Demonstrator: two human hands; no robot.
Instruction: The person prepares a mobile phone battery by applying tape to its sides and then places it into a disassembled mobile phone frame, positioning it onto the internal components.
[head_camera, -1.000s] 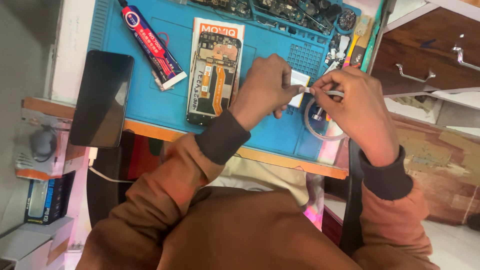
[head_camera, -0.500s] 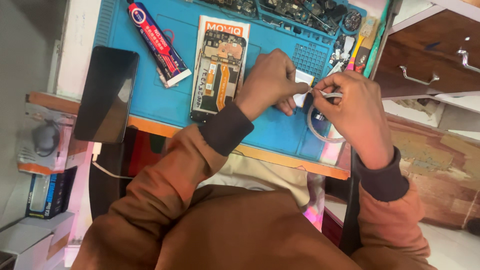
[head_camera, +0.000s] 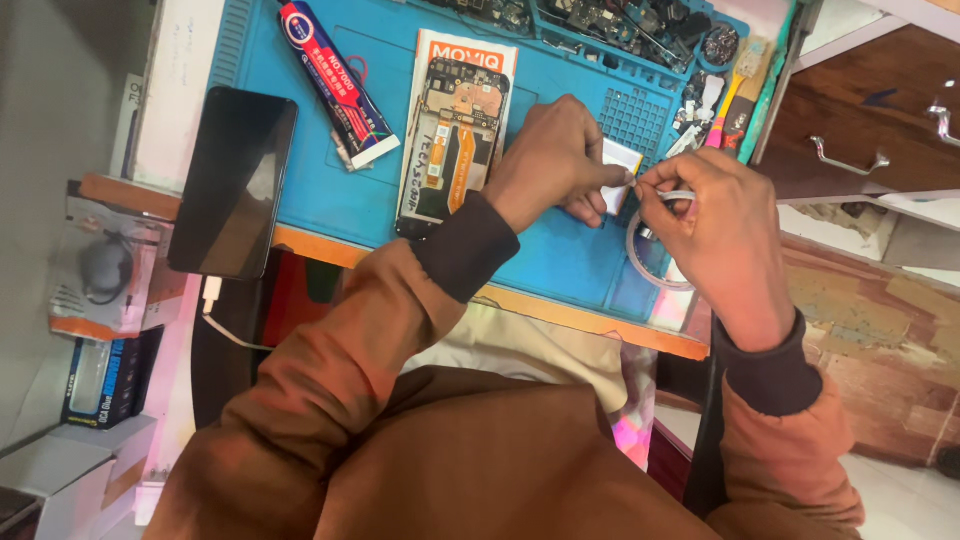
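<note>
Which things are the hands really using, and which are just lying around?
In use:
left hand
right hand
small white piece, pinched by both
tape ring, under the right hand

Lying about:
opened phone
glue tube
black phone
blue mat

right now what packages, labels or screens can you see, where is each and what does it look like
Glue tube: lies slantwise at the mat's upper left; long, red and blue, printed label.
White card: flat on the blue mat under the opened phone; white with red print at its top.
Dark phone: left of the mat, cable plugged in; black rectangle, screen off.
Boxed package: lower left below the table; dark with blue.
Clear blister pack: left edge, holds a dark round item.
</note>
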